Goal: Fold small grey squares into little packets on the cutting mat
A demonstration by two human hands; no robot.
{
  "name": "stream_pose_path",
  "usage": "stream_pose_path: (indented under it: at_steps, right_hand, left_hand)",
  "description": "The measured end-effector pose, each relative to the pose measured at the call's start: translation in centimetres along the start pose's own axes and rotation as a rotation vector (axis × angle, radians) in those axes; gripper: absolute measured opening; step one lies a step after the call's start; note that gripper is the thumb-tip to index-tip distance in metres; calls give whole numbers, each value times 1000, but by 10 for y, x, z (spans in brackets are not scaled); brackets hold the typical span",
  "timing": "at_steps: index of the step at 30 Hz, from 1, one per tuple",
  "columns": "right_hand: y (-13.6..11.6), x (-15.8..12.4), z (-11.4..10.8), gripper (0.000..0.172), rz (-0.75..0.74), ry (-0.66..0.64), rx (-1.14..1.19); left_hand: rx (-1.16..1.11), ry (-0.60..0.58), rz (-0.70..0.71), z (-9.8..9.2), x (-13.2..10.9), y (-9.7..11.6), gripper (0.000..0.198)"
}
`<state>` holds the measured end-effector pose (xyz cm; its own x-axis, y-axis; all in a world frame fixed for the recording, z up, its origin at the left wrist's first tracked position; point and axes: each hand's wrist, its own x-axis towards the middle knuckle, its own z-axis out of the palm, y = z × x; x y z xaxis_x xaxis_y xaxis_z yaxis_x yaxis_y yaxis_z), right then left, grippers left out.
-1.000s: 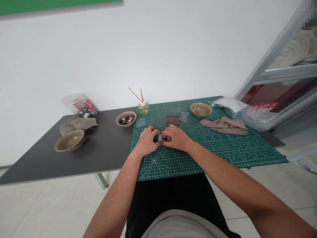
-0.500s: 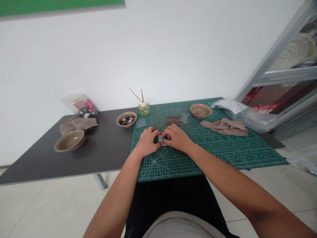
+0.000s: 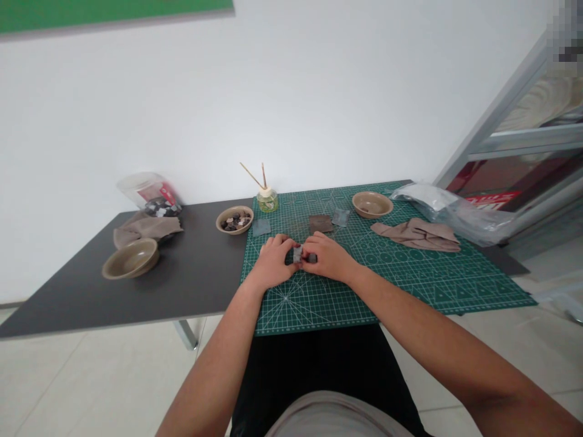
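The left hand [image 3: 273, 264] and the right hand [image 3: 328, 258] meet low over the green gridded cutting mat [image 3: 410, 273]. Both are curled, and their thumbs and fingertips pinch a small grey square tile [image 3: 297, 254] from either side. The tile stands on edge between the two hands, just above the mat. A darker bit shows against the right fingers, too small to tell what it is.

Taking the hands as the centre of the dial, a flat brown square piece [image 3: 320, 223] lies on the mat at 12 to 1 o'clock. A thin grey square piece [image 3: 340, 216] lies just beyond it at 1 o'clock. Another grey square piece [image 3: 261, 227] lies at 11 o'clock, near the mat's edge.

A small tan bowl of dark and pale chips [image 3: 234, 219] stands at 10 to 11 o'clock on the dark grey surface [image 3: 182, 285]. A small glass bottle with two reed sticks [image 3: 267, 200] stands upright at 11 to 12 o'clock. At 2 o'clock a second tan ceramic bowl [image 3: 372, 204] sits on the mat, with a crumpled beige cloth [image 3: 416, 234] nearer 3 o'clock. A clear plastic bag [image 3: 450, 206] lies beyond the cloth.

Well apart at 9 o'clock stands a larger tan bowl [image 3: 130, 258]. Behind it lie another beige cloth [image 3: 146, 227] and a tipped clear plastic jar [image 3: 148, 193].
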<state>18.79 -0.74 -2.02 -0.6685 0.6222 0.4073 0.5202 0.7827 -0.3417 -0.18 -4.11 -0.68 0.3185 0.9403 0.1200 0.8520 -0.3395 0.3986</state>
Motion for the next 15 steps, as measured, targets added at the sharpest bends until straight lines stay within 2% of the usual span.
stream_pose_path:
  at_steps: [2,7,11,15]
  right_hand:
    - [0,-1,-1,17,-1,-2,16]
    - [-1,-1,-1,17,123,36,-112]
    - [0,-1,0,13,135,29,-152]
    - [1,0,-2,9,91,4,-38]
  left_hand:
    - [-3,5,-2,-1,0,1,45]
    - [4,6,5,1,-1,2,51]
    - [-3,10,-7,2,-1,1,49]
    - [-2,3,-10,1,0,2,45]
